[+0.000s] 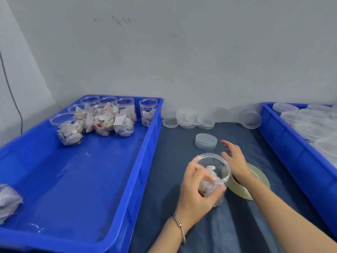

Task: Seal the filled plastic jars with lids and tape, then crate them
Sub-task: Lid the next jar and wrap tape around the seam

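My left hand grips a clear plastic jar filled with wrapped packets; the jar has no lid and sits over the dark table cloth. My right hand hovers open just right of the jar's mouth, fingers stretched toward a small stack of clear lids. Under my right wrist lies a roll of tape. Several filled, lidless jars stand at the far end of the blue crate on the left.
More loose lids lean against the wall at the back of the table. A second blue crate on the right holds several lidded jars. A bag of packets lies at the left crate's near corner.
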